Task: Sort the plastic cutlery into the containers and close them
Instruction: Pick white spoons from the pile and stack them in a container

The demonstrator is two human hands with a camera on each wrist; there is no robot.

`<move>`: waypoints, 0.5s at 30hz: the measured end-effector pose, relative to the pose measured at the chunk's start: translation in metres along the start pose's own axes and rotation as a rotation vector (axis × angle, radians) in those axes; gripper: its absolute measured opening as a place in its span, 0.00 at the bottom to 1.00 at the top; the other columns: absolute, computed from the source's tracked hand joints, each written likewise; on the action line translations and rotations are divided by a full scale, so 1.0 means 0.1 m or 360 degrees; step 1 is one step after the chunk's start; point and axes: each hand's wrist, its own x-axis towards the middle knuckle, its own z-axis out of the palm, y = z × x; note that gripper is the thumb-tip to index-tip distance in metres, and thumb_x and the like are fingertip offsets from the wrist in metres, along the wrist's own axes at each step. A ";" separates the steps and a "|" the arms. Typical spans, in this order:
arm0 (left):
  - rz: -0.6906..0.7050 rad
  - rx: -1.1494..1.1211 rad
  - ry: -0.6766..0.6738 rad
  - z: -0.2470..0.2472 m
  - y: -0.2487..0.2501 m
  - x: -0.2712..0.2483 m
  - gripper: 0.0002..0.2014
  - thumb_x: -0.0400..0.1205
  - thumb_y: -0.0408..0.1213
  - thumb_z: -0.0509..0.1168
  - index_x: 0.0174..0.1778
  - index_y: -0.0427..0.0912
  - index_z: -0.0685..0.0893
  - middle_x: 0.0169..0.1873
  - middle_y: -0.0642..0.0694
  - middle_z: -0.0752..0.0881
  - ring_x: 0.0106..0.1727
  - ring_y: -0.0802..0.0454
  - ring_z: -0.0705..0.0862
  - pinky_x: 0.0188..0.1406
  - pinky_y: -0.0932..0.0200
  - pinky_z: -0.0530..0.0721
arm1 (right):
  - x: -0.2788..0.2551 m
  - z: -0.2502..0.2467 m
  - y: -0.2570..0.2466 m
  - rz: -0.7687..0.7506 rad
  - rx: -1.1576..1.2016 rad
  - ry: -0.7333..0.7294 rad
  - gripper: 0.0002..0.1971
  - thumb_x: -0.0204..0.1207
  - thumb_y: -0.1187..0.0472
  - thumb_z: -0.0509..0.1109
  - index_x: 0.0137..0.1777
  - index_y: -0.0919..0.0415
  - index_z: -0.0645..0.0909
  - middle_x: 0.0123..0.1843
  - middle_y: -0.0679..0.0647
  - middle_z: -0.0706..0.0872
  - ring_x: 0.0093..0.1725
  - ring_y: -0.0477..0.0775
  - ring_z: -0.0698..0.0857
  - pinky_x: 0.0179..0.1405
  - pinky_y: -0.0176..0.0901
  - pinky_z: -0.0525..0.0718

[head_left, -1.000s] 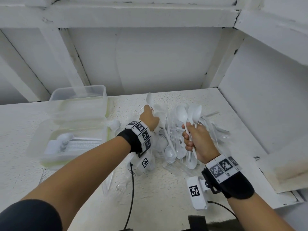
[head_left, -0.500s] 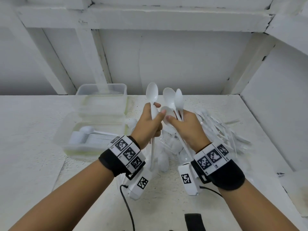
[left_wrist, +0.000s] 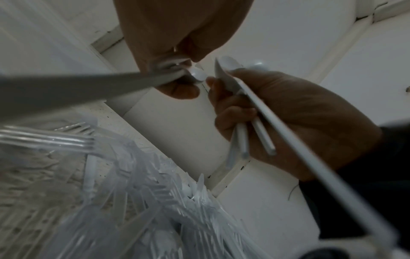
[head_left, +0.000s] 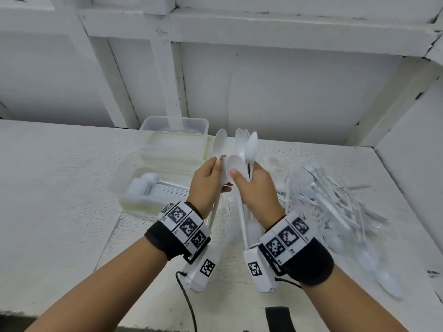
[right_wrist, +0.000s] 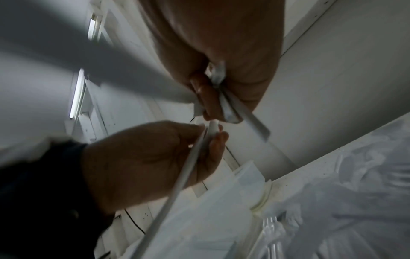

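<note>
Both hands are raised side by side above the table. My left hand (head_left: pixel 209 179) pinches one white plastic spoon (head_left: pixel 220 142) upright by its handle. My right hand (head_left: pixel 253 185) grips a bunch of white spoons (head_left: pixel 247 147), bowls up, handles sticking out below the fist. In the left wrist view the right hand (left_wrist: pixel 277 112) is curled round several handles (left_wrist: pixel 255 133). An open clear container (head_left: pixel 153 185) to the left holds stacked white spoons (head_left: pixel 149 185). A second clear container (head_left: pixel 175 127) stands behind it. A heap of clear and white cutlery (head_left: pixel 335 200) lies to the right.
The white table (head_left: pixel 55 200) ends at a wall behind and a white side wall (head_left: pixel 412 178) on the right. Clear forks (left_wrist: pixel 66 142) lie under the left wrist. A black cable (head_left: pixel 189 305) and a black strap (head_left: pixel 279 318) hang near the front edge.
Both hands have lifted from the cutlery heap and come together. The left hand now holds a spoon beside the right hand's bunch. The view has swung left.
</note>
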 end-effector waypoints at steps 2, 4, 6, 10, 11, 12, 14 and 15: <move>-0.0007 -0.0073 -0.0007 -0.01 0.00 -0.01 0.12 0.88 0.37 0.52 0.52 0.48 0.82 0.47 0.45 0.87 0.47 0.52 0.86 0.43 0.59 0.89 | -0.01 0.05 0.05 0.0001 -0.0085 0.0038 0.10 0.80 0.58 0.65 0.58 0.59 0.79 0.45 0.49 0.83 0.46 0.48 0.82 0.41 0.31 0.77; -0.0047 -0.0127 -0.0035 -0.02 0.01 -0.03 0.13 0.88 0.36 0.52 0.54 0.47 0.82 0.49 0.44 0.87 0.50 0.50 0.87 0.44 0.61 0.88 | 0.00 0.05 0.09 -0.0005 -0.0142 0.0091 0.10 0.81 0.59 0.64 0.57 0.62 0.80 0.42 0.49 0.82 0.42 0.46 0.81 0.36 0.24 0.73; -0.0127 -0.0178 -0.0075 -0.02 0.00 -0.04 0.13 0.88 0.36 0.51 0.60 0.43 0.81 0.52 0.41 0.87 0.52 0.48 0.87 0.47 0.60 0.88 | 0.01 0.02 0.10 -0.0021 -0.0159 0.0138 0.09 0.81 0.60 0.63 0.55 0.63 0.79 0.41 0.49 0.81 0.39 0.43 0.79 0.33 0.21 0.72; -0.0292 -0.0165 -0.0221 -0.04 0.00 -0.06 0.15 0.89 0.36 0.50 0.61 0.36 0.80 0.53 0.35 0.86 0.54 0.41 0.86 0.55 0.50 0.85 | 0.08 -0.07 0.09 0.0000 -0.0022 0.0149 0.05 0.81 0.57 0.64 0.48 0.58 0.77 0.35 0.47 0.80 0.35 0.46 0.79 0.37 0.37 0.75; -0.0348 -0.0188 -0.0286 -0.05 0.01 -0.07 0.14 0.89 0.36 0.49 0.57 0.36 0.80 0.52 0.33 0.86 0.52 0.40 0.86 0.55 0.47 0.85 | 0.09 -0.10 0.08 -0.0010 0.0024 0.0156 0.04 0.80 0.57 0.64 0.47 0.57 0.77 0.32 0.47 0.79 0.32 0.44 0.78 0.33 0.35 0.75; -0.0408 -0.0247 -0.0357 -0.06 0.03 -0.09 0.13 0.89 0.36 0.49 0.53 0.36 0.79 0.50 0.33 0.87 0.49 0.39 0.87 0.53 0.46 0.85 | 0.11 -0.12 0.06 -0.0032 0.0044 0.0167 0.04 0.80 0.57 0.65 0.47 0.57 0.77 0.32 0.46 0.78 0.30 0.42 0.77 0.30 0.32 0.74; -0.0488 -0.0370 -0.0492 -0.07 0.08 -0.12 0.12 0.88 0.35 0.49 0.52 0.35 0.78 0.44 0.36 0.89 0.43 0.41 0.89 0.48 0.48 0.87 | 0.12 -0.16 0.04 -0.0090 0.0051 0.0198 0.03 0.80 0.57 0.65 0.47 0.56 0.77 0.33 0.45 0.79 0.32 0.40 0.78 0.31 0.26 0.75; -0.0505 -0.0397 -0.0542 -0.07 0.09 -0.13 0.13 0.88 0.35 0.49 0.52 0.35 0.78 0.41 0.36 0.89 0.42 0.41 0.89 0.47 0.48 0.88 | 0.13 -0.16 0.05 -0.0109 0.0050 0.0203 0.03 0.80 0.57 0.66 0.47 0.56 0.77 0.33 0.44 0.79 0.33 0.40 0.79 0.32 0.25 0.75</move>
